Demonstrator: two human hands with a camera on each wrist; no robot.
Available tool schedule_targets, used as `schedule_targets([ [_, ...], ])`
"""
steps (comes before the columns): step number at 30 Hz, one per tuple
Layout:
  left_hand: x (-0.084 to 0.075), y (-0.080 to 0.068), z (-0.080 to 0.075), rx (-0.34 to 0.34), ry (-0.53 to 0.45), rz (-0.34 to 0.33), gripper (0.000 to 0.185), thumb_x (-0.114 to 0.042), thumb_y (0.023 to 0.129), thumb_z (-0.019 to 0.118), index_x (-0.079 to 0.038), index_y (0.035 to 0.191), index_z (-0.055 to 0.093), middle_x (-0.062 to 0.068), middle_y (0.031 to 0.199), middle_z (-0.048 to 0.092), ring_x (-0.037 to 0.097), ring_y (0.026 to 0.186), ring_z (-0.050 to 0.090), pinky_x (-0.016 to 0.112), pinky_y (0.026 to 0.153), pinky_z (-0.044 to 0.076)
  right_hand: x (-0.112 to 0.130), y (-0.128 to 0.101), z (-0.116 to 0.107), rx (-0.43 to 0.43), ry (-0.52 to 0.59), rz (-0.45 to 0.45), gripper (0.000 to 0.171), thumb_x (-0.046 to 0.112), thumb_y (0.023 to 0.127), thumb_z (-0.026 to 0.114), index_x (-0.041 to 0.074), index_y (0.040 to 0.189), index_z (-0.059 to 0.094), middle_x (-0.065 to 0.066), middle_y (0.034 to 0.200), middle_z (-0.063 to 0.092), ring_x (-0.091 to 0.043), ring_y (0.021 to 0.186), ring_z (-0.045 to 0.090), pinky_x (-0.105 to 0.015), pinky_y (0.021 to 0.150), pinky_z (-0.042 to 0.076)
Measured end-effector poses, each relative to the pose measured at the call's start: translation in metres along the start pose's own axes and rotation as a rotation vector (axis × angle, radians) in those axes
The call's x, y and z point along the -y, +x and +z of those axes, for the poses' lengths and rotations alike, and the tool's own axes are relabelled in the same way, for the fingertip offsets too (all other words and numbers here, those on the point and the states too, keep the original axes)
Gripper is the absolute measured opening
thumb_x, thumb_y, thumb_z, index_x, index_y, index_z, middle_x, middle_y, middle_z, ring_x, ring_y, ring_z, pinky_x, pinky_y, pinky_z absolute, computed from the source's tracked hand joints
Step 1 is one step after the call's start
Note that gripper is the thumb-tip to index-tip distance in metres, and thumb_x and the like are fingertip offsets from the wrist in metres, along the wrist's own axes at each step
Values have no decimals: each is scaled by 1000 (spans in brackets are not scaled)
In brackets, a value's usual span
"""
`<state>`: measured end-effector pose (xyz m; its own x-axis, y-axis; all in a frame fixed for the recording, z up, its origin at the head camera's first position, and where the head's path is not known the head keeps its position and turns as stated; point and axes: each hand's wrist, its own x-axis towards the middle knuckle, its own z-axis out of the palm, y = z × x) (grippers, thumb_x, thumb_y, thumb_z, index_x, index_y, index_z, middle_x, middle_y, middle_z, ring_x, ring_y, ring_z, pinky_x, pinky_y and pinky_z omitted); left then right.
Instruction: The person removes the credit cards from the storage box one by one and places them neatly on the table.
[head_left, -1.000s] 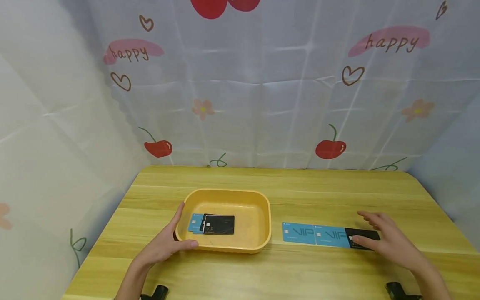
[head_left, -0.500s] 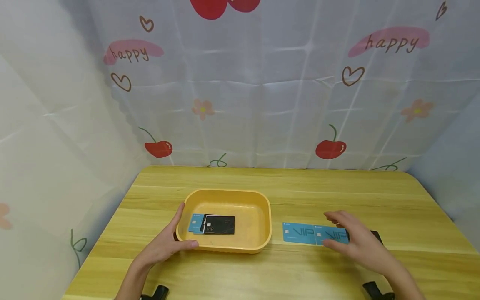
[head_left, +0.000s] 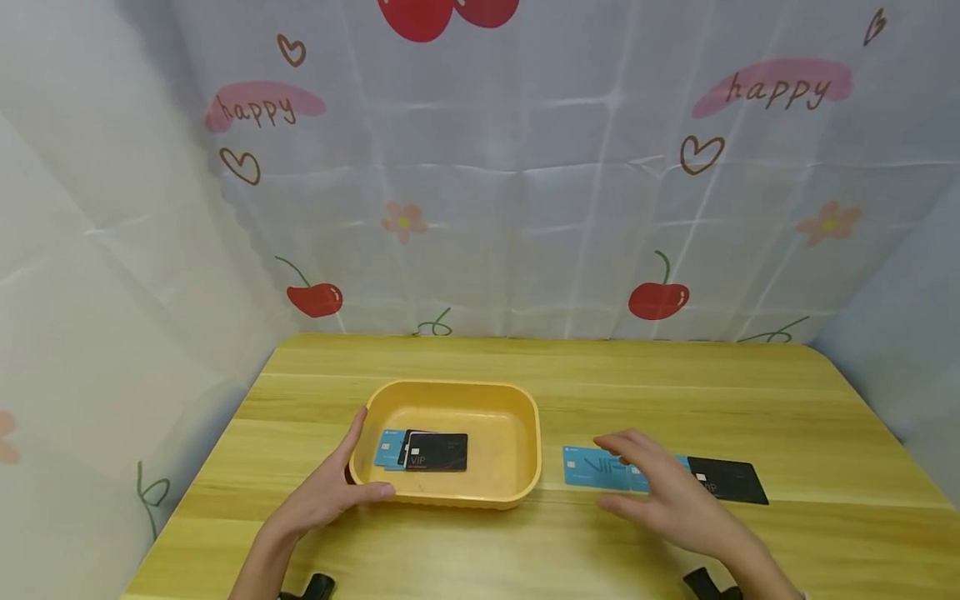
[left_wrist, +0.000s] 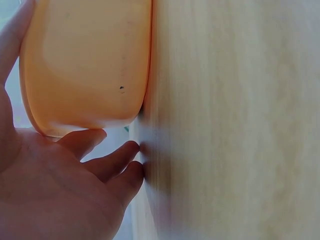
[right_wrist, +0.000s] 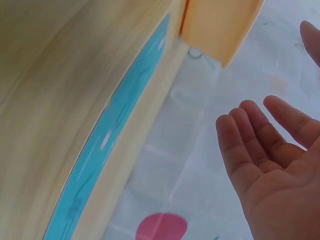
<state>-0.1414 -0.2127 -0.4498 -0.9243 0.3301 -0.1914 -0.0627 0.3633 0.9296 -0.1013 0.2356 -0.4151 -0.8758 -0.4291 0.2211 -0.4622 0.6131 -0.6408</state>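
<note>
My left hand [head_left: 326, 492] holds the near left corner of a yellow plastic bin [head_left: 531, 442]. Its thumb lies over the front rim and its forefinger runs along the left side; the left wrist view shows the other fingers near the tabletop. Inside the bin, a black VIP card [head_left: 442, 452] overlaps blue cards [head_left: 388, 446] and another dark card. To the right, two blue VIP cards [head_left: 581, 473] and a black card [head_left: 738, 482] form a row on the table. Over the row is my right hand [head_left: 667, 504], fingers apart and holding nothing, partly hiding the second blue card.
The wood-grain table [head_left: 465, 550] ends at a white printed curtain [head_left: 480, 250] behind it. More pale sheeting hangs at both sides. Black wrist mounts [head_left: 318, 586] show beneath both forearms.
My right hand has moved left along the row, from the black card to over the blue cards, and the black card now shows fully. My left hand and the bin have stayed put.
</note>
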Motion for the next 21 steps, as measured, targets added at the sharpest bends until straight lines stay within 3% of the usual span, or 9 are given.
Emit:
schedule_targets([
  [8,2,2,-1,1,6,-8,117,-24,85,80,-23,159,-11,15,163,0,28,129,46,42,105,36,14,15,10,30,41,-8,60,37,90,73,13,141,52,3,129,56,-24,107,60,-45,84,52],
  [16,2,1,-2,7,3,1,117,-24,85,80,-22,159,-10,16,163,-3,29,129,47,44,105,36,23,27,20,-1,44,-48,58,39,89,74,14,137,55,7,127,57,-15,111,57,-43,87,52],
  [21,2,1,-1,5,5,3,117,-24,85,80,-22,159,-10,15,163,-2,29,129,47,44,105,36,31,38,26,10,56,-67,57,35,89,75,11,137,56,1,127,58,-15,111,57,-43,87,52],
])
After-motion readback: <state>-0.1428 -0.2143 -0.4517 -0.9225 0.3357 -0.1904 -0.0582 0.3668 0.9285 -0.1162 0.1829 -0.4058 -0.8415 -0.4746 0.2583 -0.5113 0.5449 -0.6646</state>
